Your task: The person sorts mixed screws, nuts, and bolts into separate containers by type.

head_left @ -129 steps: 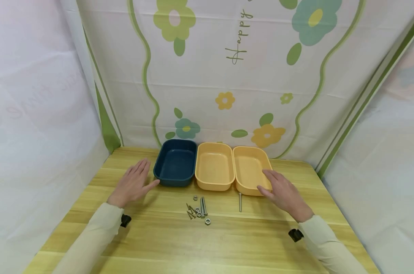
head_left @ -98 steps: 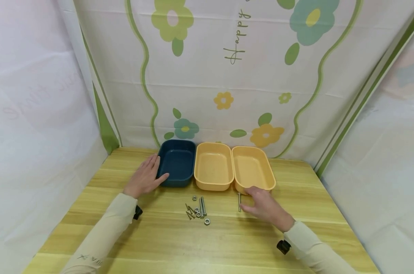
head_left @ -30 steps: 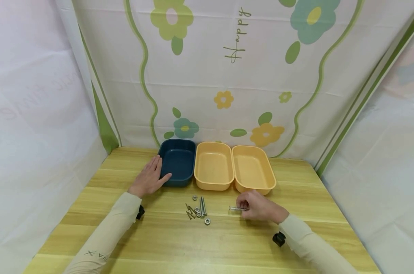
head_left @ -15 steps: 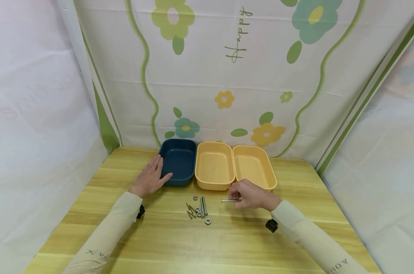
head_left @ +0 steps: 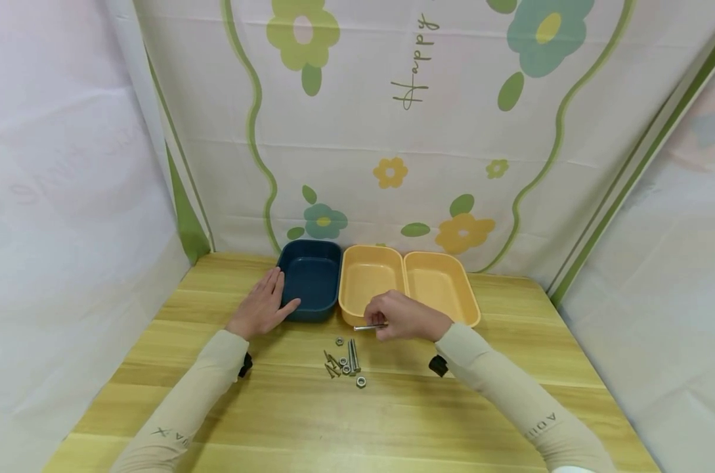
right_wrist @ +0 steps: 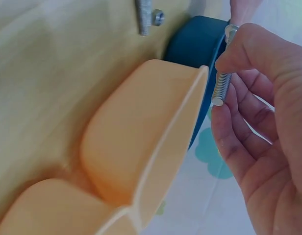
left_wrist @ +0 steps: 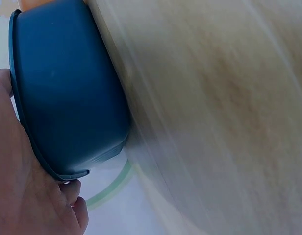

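Note:
My right hand [head_left: 403, 316] pinches a silver bolt [head_left: 369, 327] between thumb and fingers, over the front rim of the middle yellow bin [head_left: 366, 279]. In the right wrist view the bolt's threaded end [right_wrist: 221, 90] shows below the thumb, its head at the upper end. My left hand [head_left: 258, 309] rests on the left side of the dark blue bin [head_left: 308, 282], fingers along the rim and thumb at the front corner. In the left wrist view, fingertips [left_wrist: 75, 196] show past the edge of the blue bin [left_wrist: 67, 88].
A second yellow bin [head_left: 436, 286] stands at the right end of the row, against the flowered cloth [head_left: 333, 131]. On the wooden table [head_left: 310, 420], in front of the bins, lie two bolts [head_left: 354, 356], several nuts [head_left: 361, 382] and several brass-coloured screws [head_left: 331, 364].
My right hand has picked up the single bolt from in front of the right yellow bin and carried it left and up to the middle bin. My left hand has come onto the blue bin.

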`<state>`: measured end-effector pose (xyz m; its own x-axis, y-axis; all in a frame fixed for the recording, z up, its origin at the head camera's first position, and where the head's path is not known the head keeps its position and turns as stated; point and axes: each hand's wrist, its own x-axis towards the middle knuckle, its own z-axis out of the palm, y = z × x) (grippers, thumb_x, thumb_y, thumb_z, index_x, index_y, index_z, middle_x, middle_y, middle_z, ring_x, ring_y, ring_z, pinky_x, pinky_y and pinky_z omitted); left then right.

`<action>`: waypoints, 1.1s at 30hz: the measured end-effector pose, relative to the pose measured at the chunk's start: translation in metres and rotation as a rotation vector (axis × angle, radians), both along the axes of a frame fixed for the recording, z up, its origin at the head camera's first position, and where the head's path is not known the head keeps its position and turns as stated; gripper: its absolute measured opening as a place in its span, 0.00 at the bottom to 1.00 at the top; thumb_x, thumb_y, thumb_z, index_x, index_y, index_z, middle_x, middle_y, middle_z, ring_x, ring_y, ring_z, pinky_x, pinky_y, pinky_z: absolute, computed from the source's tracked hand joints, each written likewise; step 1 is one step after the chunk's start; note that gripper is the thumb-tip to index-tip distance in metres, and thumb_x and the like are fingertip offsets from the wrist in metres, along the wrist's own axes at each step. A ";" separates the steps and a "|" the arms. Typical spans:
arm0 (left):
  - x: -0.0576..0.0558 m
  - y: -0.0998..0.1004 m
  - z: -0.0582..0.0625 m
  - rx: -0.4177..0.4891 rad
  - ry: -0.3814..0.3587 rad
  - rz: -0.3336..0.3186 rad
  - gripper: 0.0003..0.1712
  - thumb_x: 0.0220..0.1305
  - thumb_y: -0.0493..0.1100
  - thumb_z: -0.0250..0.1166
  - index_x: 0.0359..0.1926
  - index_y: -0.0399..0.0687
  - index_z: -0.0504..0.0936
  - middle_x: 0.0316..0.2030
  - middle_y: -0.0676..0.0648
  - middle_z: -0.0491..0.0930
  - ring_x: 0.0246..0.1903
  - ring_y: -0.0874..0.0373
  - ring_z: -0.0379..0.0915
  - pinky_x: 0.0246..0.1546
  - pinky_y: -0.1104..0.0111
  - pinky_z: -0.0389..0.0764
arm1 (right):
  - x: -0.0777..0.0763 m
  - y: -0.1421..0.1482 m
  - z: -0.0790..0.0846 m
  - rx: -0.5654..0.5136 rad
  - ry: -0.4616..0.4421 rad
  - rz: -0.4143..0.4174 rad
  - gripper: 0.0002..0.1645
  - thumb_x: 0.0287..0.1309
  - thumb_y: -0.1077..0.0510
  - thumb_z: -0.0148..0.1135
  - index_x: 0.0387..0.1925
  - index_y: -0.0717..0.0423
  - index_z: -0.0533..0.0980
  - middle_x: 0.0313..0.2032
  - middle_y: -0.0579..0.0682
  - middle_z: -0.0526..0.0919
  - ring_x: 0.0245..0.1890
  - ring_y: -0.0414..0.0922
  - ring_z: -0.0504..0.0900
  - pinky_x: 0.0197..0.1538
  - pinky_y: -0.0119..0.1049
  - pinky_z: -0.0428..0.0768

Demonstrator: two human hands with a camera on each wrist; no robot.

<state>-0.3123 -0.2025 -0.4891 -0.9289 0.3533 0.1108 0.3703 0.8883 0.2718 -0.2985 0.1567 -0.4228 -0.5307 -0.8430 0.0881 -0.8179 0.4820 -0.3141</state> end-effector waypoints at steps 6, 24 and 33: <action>0.000 0.001 0.000 0.002 -0.004 0.005 0.51 0.81 0.64 0.49 0.80 0.24 0.47 0.82 0.26 0.43 0.83 0.30 0.39 0.82 0.40 0.50 | -0.015 -0.026 0.008 0.010 0.030 0.010 0.05 0.49 0.64 0.70 0.30 0.53 0.84 0.27 0.42 0.81 0.28 0.36 0.76 0.33 0.25 0.76; -0.002 0.002 -0.002 -0.009 0.003 0.008 0.52 0.81 0.65 0.48 0.81 0.25 0.47 0.83 0.27 0.44 0.83 0.32 0.40 0.83 0.43 0.49 | -0.054 -0.086 0.011 0.056 0.054 -0.067 0.07 0.57 0.61 0.73 0.39 0.55 0.86 0.34 0.44 0.84 0.32 0.39 0.78 0.39 0.29 0.80; -0.003 0.003 -0.002 -0.012 0.021 0.006 0.51 0.82 0.64 0.49 0.80 0.24 0.48 0.82 0.26 0.45 0.83 0.32 0.41 0.82 0.42 0.51 | -0.070 -0.103 0.007 0.007 0.053 -0.129 0.08 0.62 0.63 0.72 0.43 0.59 0.86 0.35 0.48 0.85 0.34 0.43 0.80 0.43 0.33 0.83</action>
<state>-0.3157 -0.1996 -0.4911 -0.9287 0.3488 0.1262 0.3701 0.8939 0.2531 -0.3686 0.0539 -0.4156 -0.6294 -0.7688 0.1132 -0.7644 0.5863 -0.2683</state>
